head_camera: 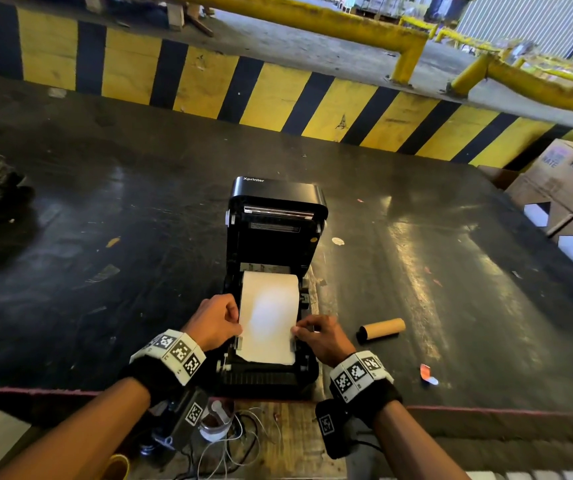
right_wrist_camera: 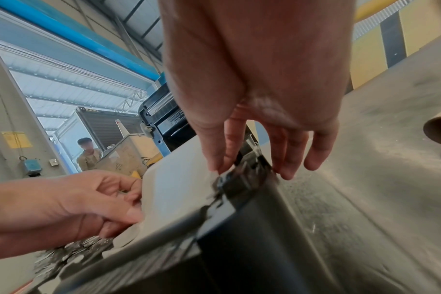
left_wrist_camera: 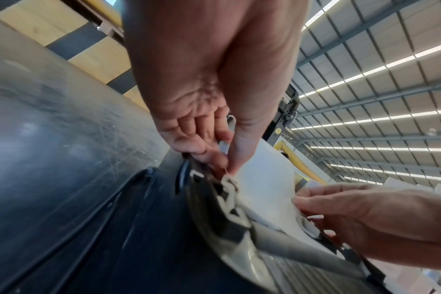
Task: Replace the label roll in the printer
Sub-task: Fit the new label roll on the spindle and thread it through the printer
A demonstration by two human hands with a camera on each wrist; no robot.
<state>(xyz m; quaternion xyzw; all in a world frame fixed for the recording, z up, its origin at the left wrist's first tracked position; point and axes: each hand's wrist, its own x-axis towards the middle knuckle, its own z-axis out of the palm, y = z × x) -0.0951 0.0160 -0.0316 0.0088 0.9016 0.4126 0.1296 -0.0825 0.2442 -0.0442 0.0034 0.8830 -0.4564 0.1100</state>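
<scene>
A black label printer (head_camera: 274, 202) stands open on the dark table, its lid tilted back. A white label roll (head_camera: 268, 306) sits in its bay, with the paper strip drawn forward over the front. My left hand (head_camera: 217, 322) pinches the strip's left edge (left_wrist_camera: 242, 179) between thumb and fingertips. My right hand (head_camera: 319, 336) pinches the right edge (right_wrist_camera: 184, 179) with thumb and index finger, the other fingers hanging loose beside the printer's side (right_wrist_camera: 244, 183). An empty brown cardboard core (head_camera: 381, 330) lies on the table to the right of the printer.
Cardboard boxes (head_camera: 569, 188) are stacked at the table's right edge. A yellow-and-black striped barrier (head_camera: 209, 84) runs behind the table. Cables and a small cup (head_camera: 216, 424) lie near the front edge. A small red and white scrap (head_camera: 427, 374) lies at the right. A person (right_wrist_camera: 88, 155) stands far off.
</scene>
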